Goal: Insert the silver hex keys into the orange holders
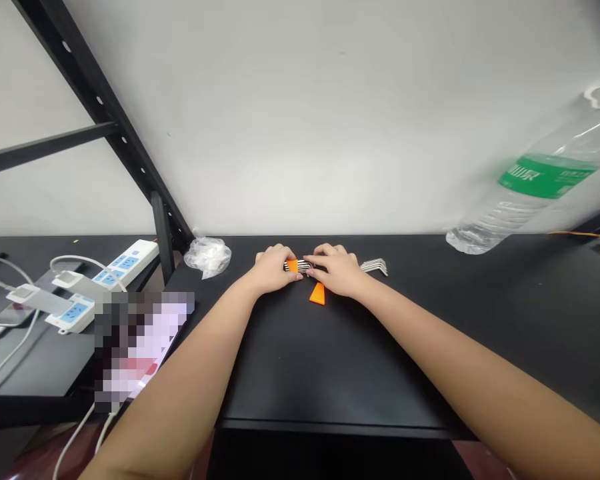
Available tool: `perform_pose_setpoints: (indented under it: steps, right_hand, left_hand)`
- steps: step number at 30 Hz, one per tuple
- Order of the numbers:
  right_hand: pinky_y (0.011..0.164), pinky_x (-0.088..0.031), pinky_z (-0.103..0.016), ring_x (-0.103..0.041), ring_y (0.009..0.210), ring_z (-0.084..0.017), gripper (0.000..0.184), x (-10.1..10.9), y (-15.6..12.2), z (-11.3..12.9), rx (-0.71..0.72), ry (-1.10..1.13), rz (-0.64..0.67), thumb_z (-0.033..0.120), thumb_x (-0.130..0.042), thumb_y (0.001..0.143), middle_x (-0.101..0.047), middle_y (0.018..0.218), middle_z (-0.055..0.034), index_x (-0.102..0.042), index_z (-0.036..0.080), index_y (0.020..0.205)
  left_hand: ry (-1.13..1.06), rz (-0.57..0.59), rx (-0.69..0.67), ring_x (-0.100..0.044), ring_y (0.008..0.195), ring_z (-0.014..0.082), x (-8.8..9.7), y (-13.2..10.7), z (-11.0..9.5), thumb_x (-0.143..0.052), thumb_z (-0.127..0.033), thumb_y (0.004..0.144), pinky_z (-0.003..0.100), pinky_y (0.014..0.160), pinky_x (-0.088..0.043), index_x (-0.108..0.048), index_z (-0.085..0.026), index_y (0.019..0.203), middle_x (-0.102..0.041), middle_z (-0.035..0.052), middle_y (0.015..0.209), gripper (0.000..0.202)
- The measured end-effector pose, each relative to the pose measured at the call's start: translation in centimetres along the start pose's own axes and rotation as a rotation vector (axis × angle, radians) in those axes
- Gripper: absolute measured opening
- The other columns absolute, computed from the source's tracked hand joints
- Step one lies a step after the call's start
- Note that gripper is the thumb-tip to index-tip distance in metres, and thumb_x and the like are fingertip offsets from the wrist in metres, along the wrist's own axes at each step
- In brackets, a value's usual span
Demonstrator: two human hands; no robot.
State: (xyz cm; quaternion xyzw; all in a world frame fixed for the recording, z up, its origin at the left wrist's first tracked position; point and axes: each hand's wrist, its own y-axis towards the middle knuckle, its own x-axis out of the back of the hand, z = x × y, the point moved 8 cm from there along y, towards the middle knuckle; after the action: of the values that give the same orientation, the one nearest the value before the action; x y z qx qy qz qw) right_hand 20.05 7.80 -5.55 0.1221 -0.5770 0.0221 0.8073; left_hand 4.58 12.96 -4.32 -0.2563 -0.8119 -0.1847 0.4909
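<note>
My left hand (pixel 274 269) is closed around an orange holder (pixel 293 265) at the middle of the black table. Several silver hex keys (pixel 303 265) pass through this holder and stick out to the right. The thumb and index finger of my right hand (pixel 337 270) pinch at the ends of these keys; the exact contact is partly hidden. Just below my right hand lies a second orange piece (pixel 318 294), flat on the table. More silver hex keys (pixel 376 267) show to the right of my right hand, side by side with their bent ends pointing right; their left ends are hidden.
A crumpled clear plastic bag (pixel 207 257) lies at the back left. Farther left are a white power strip (pixel 130 257) with chargers, cables, and a lit, blurred-out screen (pixel 155 340). A large water bottle (pixel 540 177) stands back right. A black metal frame (pixel 100 100) rises at left.
</note>
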Motion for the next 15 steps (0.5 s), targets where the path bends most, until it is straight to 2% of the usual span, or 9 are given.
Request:
perform_pose_setpoints:
  steps: [4, 7, 10, 15]
  right_hand:
    - [0.11, -0.047, -0.053, -0.054, 0.134, -0.03, 0.042, 1.0, -0.5, 2.0, 0.246, 0.105, -0.034, 0.037, -0.041, 0.107, -0.058, 0.15, -0.0055, -0.066, 0.031, 0.141]
    - [0.122, -0.038, -0.049, -0.046, 0.146, -0.027, 0.045, 0.7, -1.1, 3.6, 0.424, 0.131, 0.047, 0.036, -0.038, 0.108, -0.052, 0.158, -0.0029, -0.059, 0.029, 0.148]
    - [0.125, -0.034, -0.052, -0.039, 0.152, -0.028, 0.051, -0.3, -1.4, 3.5, 0.405, 0.087, 0.125, 0.044, -0.038, 0.108, -0.046, 0.162, -0.0049, -0.052, 0.026, 0.154]
    - [0.126, -0.028, -0.059, -0.032, 0.156, -0.03, 0.064, -1.3, -2.7, 2.9, 0.356, -0.01, 0.15, 0.055, -0.034, 0.107, -0.036, 0.167, -0.0086, -0.036, 0.024, 0.163]
  left_hand:
    - [-0.011, -0.004, 0.029, -0.06, 0.116, 0.0287, 0.0, 0.1, 0.3, -0.078, -0.052, 0.08, 0.043, 0.103, -0.042, -0.065, -0.025, 0.109, -0.066, 0.005, 0.12, 0.041]
    - [-0.014, -0.015, 0.038, -0.061, 0.114, 0.0286, -0.1, 0.1, 0.5, -0.076, -0.052, 0.081, 0.044, 0.104, -0.042, -0.066, -0.025, 0.111, -0.066, 0.0057, 0.121, 0.042]
    - [0.011, -0.036, 0.023, -0.062, 0.113, 0.029, 0.0, 0.1, 0.5, -0.074, -0.051, 0.083, 0.046, 0.105, -0.042, -0.067, -0.025, 0.111, -0.067, 0.0062, 0.12, 0.039]
    - [0.072, -0.05, -0.051, -0.06, 0.114, 0.0291, 0.2, -0.2, 0.1, -0.069, -0.05, 0.087, 0.046, 0.103, -0.043, -0.069, -0.025, 0.106, -0.069, 0.0072, 0.115, 0.032]
